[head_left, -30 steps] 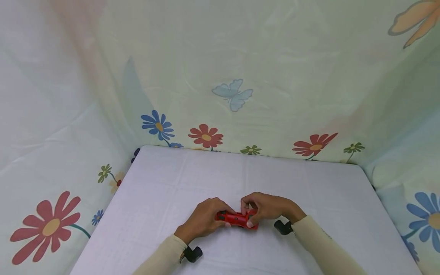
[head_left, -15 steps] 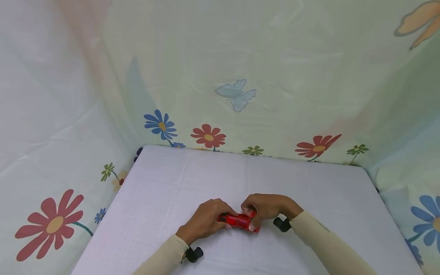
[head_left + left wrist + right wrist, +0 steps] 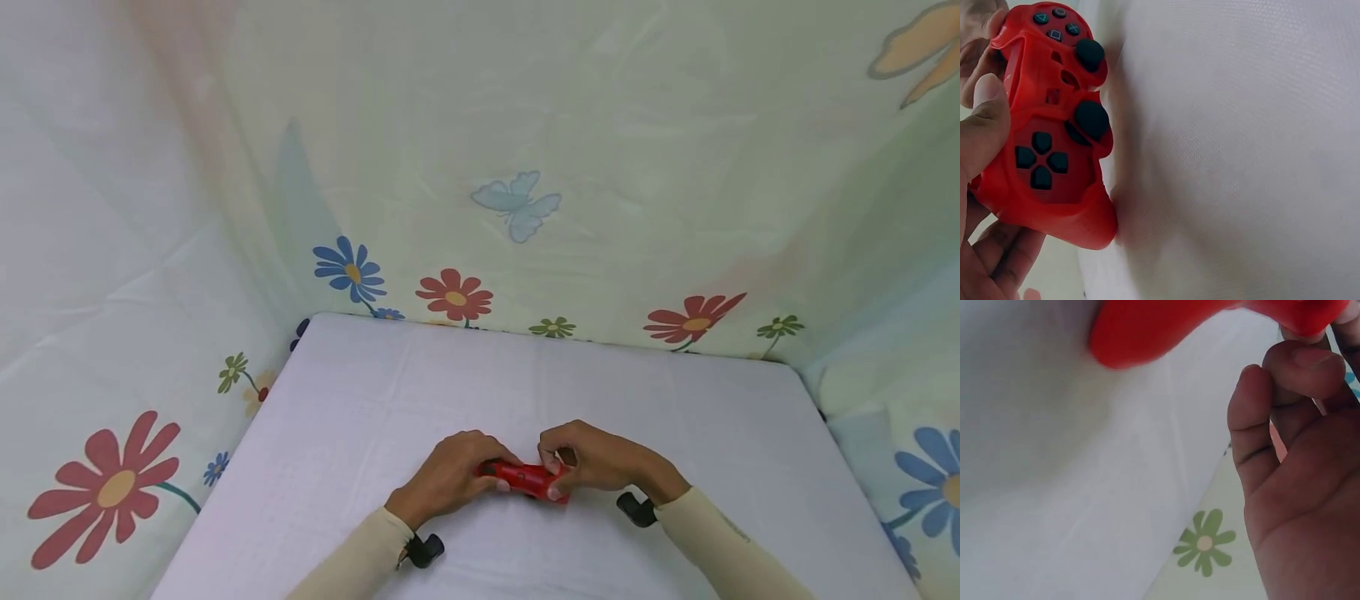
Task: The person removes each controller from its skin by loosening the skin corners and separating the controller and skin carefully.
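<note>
In the head view, a red game controller (image 3: 525, 477) is held between both hands, low over the white table. My left hand (image 3: 450, 473) grips one end. The left wrist view shows its thumb on the top edge and its fingers behind. A red rubbery cover (image 3: 1079, 222) wraps the controller, leaving the black sticks, direction pad and symbol buttons exposed. My right hand (image 3: 592, 457) is at the other end, thumb and curled fingers pinching the cover's edge. In the right wrist view its fingertips (image 3: 1307, 365) are right against the red cover, and the controller's face is hidden.
White cloth covers the table (image 3: 465, 379). Behind it and at both sides hangs a pale curtain (image 3: 637, 167) printed with flowers and butterflies. Small black wrist cameras (image 3: 424, 551) sit at both cuffs.
My right hand has shifted slightly right along the controller's end. A bit of red cover raised between its fingers half a second ago now shows less. My left hand keeps its grip.
</note>
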`<state>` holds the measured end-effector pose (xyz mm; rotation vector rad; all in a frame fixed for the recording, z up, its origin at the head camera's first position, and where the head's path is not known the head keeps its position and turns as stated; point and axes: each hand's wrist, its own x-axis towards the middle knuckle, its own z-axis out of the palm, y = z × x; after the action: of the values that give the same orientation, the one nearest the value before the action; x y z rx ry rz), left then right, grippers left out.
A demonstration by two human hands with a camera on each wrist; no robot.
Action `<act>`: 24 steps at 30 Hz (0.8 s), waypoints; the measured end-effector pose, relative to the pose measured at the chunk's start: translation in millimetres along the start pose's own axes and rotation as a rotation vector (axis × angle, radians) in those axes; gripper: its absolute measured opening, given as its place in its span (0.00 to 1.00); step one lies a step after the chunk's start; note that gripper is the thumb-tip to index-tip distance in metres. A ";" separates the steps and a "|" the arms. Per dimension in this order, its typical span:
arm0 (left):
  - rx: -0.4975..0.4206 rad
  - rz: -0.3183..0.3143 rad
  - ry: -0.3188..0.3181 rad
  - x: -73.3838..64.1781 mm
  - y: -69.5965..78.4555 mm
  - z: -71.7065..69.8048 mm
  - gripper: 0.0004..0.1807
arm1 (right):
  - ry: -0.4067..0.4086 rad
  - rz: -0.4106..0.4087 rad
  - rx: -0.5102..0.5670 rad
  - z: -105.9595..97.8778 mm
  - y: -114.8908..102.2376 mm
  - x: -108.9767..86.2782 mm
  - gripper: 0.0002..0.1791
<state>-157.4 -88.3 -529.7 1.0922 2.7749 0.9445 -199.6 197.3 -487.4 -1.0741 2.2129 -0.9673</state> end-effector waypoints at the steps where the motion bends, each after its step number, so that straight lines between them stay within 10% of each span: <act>1: -0.002 -0.002 -0.005 1.1 0.4 -0.7 0.20 | 0.012 0.005 0.008 0.4 0.2 -2.3 0.20; 24: -0.040 -0.038 0.003 12.4 0.5 -1.2 0.17 | 0.398 -0.088 -0.010 32.1 1.6 -34.9 0.15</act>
<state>-166.7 -80.9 -525.9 1.0293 2.7561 0.9942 -158.7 214.1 -504.6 -1.0642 2.5007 -1.3040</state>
